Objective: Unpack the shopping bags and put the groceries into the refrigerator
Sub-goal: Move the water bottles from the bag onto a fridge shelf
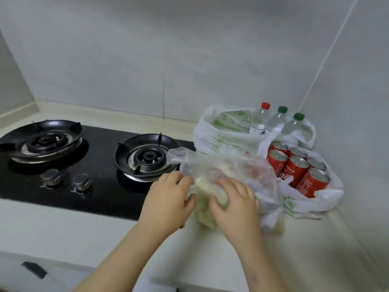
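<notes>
Head view: the clear produce bag [223,167] lies on the worktop [305,249] just right of the hob [101,165], in front of the white bags [210,133] of bottles [277,121] and red cans [294,167]. The left hand [166,199] and right hand [233,205] each curl their fingers into its film, close together. Best to part the film gently with the bag resting down, lest thin plastic tear and soft contents spill.

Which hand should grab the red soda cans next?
Probably the right hand: it holds the clear plastic bag on the side next to the red cans. The left hand grips it beside the gas stove, farther away.
</notes>
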The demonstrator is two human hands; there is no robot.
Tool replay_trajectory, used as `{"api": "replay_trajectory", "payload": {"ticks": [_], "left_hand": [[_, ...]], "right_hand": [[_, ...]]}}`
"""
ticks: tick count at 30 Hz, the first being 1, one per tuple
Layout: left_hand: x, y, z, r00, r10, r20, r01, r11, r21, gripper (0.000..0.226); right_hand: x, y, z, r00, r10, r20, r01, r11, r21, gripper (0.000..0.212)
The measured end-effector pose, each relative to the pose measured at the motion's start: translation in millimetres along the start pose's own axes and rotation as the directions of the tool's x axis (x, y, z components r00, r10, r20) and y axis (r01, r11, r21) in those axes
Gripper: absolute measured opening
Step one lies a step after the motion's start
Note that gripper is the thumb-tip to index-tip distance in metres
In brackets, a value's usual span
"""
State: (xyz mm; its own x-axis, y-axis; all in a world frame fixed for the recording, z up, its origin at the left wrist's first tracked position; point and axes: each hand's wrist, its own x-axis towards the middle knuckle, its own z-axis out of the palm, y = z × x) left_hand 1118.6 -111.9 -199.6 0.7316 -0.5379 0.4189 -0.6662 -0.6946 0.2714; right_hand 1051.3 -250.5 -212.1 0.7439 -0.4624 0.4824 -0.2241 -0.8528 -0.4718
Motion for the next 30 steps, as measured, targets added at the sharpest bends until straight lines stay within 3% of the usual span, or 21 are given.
{"api": "replay_trajectory", "payload": {"ticks": [10,20,30], "left_hand": [[117.3,56.1,51.0,0.999,0.051,-0.005,-0.051,0.999,-0.003,0.037],[205.6,57.2,74.8,0.993,0.116,0.001,-0.116,0.993,-0.008,0.028],[295.9,72.0,102.2,0.977,0.206,0.049,-0.204,0.978,-0.054,0.035]], "right_hand": [[105.5,75.2,-9.1,0.998,-0.042,0.043,0.042,0.999,-0.015,0.047],[182.5,105.9,-6.0,0.999,-0.034,0.008,0.035,0.996,-0.080,0.057],[250.2,130.6,-7.7,0.996,0.062,0.060,-0.052,0.986,-0.155,0.037]]}}
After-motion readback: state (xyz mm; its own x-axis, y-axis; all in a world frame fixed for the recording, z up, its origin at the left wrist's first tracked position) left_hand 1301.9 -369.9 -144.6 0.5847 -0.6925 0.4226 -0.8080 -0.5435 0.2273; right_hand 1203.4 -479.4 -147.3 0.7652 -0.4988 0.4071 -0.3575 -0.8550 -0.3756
